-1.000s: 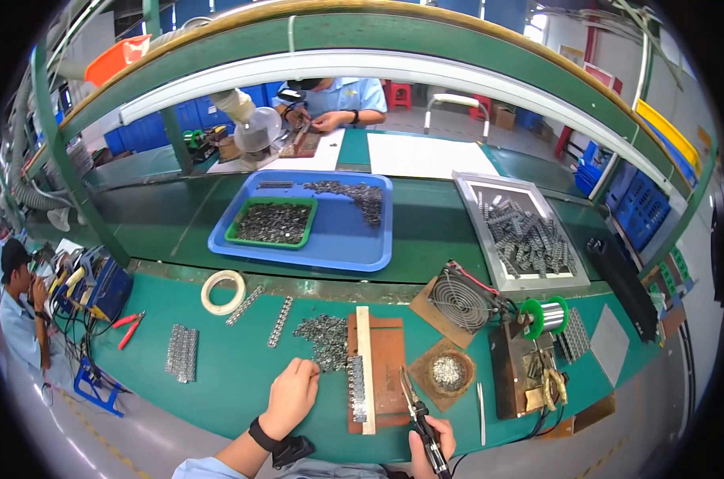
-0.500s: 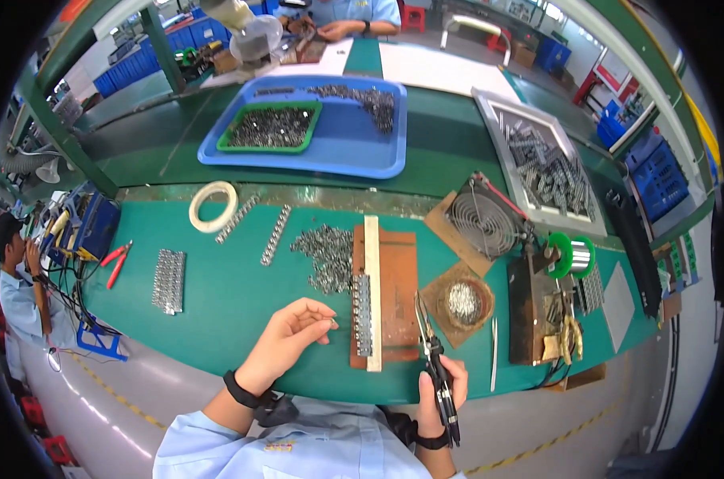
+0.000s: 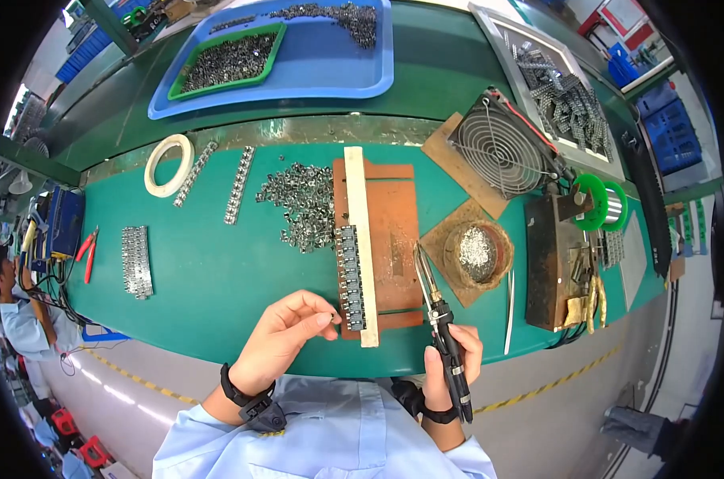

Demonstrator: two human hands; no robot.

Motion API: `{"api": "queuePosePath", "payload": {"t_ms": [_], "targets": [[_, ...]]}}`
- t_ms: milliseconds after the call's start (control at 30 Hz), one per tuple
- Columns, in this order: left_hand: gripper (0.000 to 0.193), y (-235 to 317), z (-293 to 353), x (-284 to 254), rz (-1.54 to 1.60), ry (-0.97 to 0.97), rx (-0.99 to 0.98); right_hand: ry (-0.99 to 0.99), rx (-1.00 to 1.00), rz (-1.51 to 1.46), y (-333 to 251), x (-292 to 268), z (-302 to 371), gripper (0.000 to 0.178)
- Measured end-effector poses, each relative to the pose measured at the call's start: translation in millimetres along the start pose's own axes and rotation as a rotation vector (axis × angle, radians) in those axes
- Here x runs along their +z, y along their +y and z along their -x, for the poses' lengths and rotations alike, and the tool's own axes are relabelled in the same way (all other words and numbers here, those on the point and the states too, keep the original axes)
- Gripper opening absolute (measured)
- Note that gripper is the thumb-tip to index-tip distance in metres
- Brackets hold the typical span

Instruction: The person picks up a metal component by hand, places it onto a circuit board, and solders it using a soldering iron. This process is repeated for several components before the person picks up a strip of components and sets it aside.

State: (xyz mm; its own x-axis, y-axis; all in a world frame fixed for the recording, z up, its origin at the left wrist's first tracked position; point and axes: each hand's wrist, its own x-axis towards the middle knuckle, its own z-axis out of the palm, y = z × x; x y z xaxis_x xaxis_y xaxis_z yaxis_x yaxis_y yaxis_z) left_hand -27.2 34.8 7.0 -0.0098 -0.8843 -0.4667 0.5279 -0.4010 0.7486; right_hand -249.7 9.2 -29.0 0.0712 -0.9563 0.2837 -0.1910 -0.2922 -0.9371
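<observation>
My left hand [image 3: 286, 329] is closed in a pinch beside the lower left edge of a brown board [image 3: 394, 255]. A tiny shiny metal piece [image 3: 333, 318] shows at its fingertips, too small to make out fully. Along that board runs a pale strip [image 3: 357, 199], with a row of small dark components [image 3: 351, 275] against its left side. Gripped in my right hand [image 3: 462, 355] is a black-handled soldering iron [image 3: 445, 331], its metal tip pointing up and away over the board's right edge. Left of the board lies a heap of small metal clips [image 3: 302, 209].
Right of the board are a bowl of bright metal bits [image 3: 475, 249], a fan [image 3: 502, 152], tweezers [image 3: 510, 311] and a green solder spool [image 3: 592, 201]. Toward the left lie a tape roll [image 3: 152, 172], metal strips [image 3: 238, 185] and red pliers [image 3: 88, 255]. A blue tray [image 3: 330, 76] stands behind.
The head view has tilted down, so the bench sits higher in the picture. My left hand has come closer to the row of components. The soldering iron stays in my right hand.
</observation>
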Motion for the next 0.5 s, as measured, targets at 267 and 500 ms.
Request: {"api": "queuePosePath", "payload": {"t_ms": [267, 500], "targets": [[0.007, -3.7, -5.2, 3.1, -0.047, 0.029, 0.020, 0.035, -0.051, 0.022, 0.6, 0.3, -3.1, 0.035], [0.008, -6.2, -7.9, 4.9, -0.026, 0.013, 0.016, 0.046, -0.062, 0.017, 3.6, 0.5, -3.3, 0.034]]}}
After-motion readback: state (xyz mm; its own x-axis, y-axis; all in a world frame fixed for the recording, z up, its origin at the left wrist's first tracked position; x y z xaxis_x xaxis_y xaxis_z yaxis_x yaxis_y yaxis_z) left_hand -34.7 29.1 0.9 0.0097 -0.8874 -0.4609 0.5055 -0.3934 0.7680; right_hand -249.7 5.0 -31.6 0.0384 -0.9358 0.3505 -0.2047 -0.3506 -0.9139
